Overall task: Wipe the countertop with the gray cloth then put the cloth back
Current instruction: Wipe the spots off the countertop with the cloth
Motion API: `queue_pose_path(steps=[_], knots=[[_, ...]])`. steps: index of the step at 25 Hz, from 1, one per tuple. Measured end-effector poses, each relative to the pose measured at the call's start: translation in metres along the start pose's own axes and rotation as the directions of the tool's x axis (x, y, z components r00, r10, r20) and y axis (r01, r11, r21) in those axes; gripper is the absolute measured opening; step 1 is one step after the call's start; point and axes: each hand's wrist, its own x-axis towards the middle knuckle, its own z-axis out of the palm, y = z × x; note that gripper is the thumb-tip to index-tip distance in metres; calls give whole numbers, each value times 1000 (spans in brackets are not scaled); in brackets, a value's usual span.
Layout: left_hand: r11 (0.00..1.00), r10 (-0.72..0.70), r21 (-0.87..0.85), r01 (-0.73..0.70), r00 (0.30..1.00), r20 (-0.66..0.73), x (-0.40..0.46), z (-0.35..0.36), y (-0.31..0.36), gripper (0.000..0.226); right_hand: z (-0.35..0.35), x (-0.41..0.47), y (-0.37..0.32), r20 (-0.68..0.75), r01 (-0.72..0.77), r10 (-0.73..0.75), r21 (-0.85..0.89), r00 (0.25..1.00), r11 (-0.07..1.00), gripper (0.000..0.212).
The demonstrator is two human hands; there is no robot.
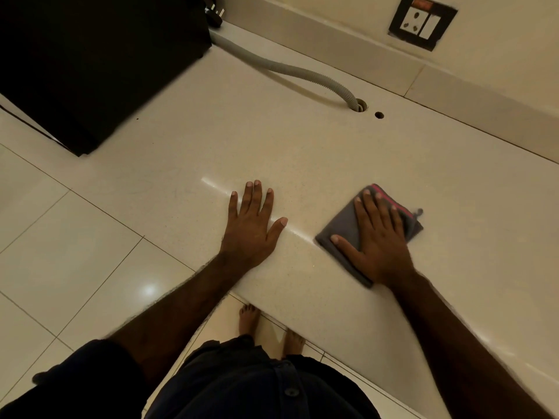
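The gray cloth (340, 229), folded with a pink stripe along its far edge, lies flat on the cream countertop (272, 140) near the front edge. My right hand (378, 237) presses down on it with fingers spread, palm covering most of the cloth. To the left, my left hand (252, 226) rests flat on the bare countertop, fingers apart, holding nothing. The two hands are roughly a hand's width apart.
A large black appliance (90, 62) stands at the far left of the counter. A gray corrugated hose (290, 69) runs from it into a hole (361, 105), with a small hole (379, 115) beside. A wall socket (422, 22) sits above the backsplash. Tiled floor (60, 252) lies left.
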Motion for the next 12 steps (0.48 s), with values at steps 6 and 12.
queue_pose_path(steps=[6,12], knots=[[993,15,-119,-22,998,-55,-2,-10,-13,75,6,6,-43,-12,-118,125,245,992,962,100],[992,-123,-12,122,990,-63,-13,-5,-36,75,2,35,-73,-86,-286,299,137,950,948,96]])
